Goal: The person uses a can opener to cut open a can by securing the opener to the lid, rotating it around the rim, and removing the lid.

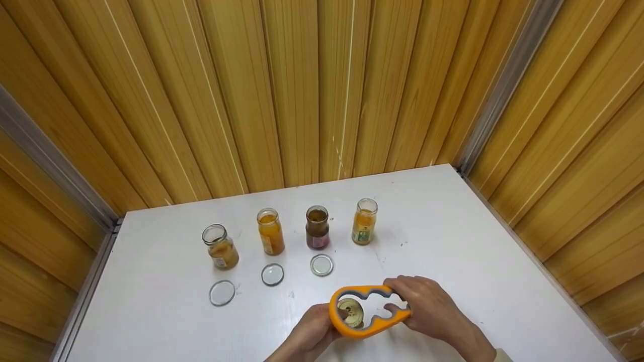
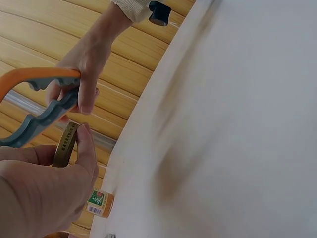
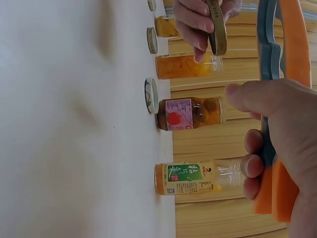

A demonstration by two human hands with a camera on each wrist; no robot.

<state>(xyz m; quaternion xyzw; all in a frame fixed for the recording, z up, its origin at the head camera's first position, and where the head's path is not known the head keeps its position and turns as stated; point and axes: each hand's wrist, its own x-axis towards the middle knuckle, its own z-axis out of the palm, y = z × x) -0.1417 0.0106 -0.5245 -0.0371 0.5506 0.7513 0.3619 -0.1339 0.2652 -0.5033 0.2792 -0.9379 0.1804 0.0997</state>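
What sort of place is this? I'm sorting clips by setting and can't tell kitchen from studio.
Probably a staged recording booth, not a kitchen: a bare white table boxed in by wood-panel walls, with four open jars lined up.

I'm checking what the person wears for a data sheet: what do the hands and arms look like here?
Both hands are bare: no gloves or rings show. The right hand has a light cream ribbed cuff at the wrist, with a small black device beside it. No sleeve shows at the left hand.
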